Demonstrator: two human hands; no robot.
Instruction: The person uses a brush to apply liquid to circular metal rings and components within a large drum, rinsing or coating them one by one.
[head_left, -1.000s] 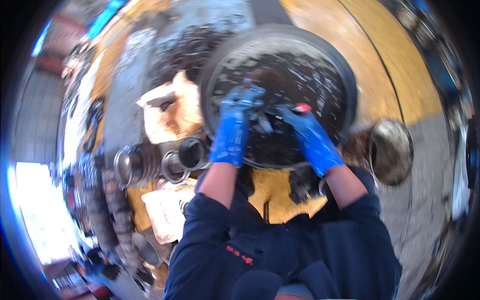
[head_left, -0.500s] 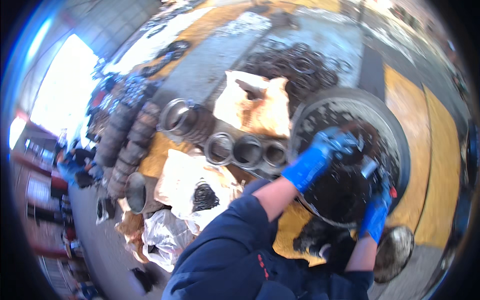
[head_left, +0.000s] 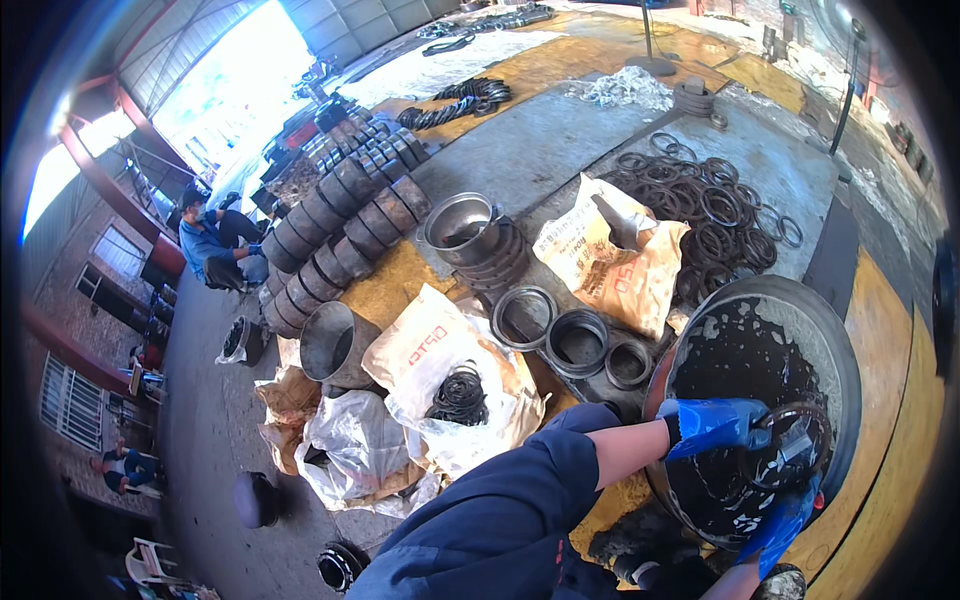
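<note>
My left hand (head_left: 735, 424), in a blue rubber glove, is closed on the near-left rim of a dark, wet ring (head_left: 822, 432) over a big round tub (head_left: 845, 345). Black liquid (head_left: 740, 355) with lighter patches lies in the tub. My right hand (head_left: 788, 522), also gloved in blue, is closed round a tool at the tub's right side. A flat, pale metal band (head_left: 795, 446) and a bit of red by the glove show of it; it looks like a brush. Its metal end lies across the ring. The fingertips of both hands are partly hidden.
Left of the tub stand paper sacks (head_left: 610, 265), one holding thin black rings (head_left: 460, 395), and several metal rings (head_left: 577, 342). Loose dark rings (head_left: 720, 205) are heaped beyond. Stacked cylinders (head_left: 345, 215) stand farther left, near a crouching person (head_left: 215, 245). Another person (head_left: 128, 468) sits lower left.
The view has swung left, so the tub sits farther right and lower. Within the tub, my left hand has come nearer me, and the tool's metal end now lies across the ring.
</note>
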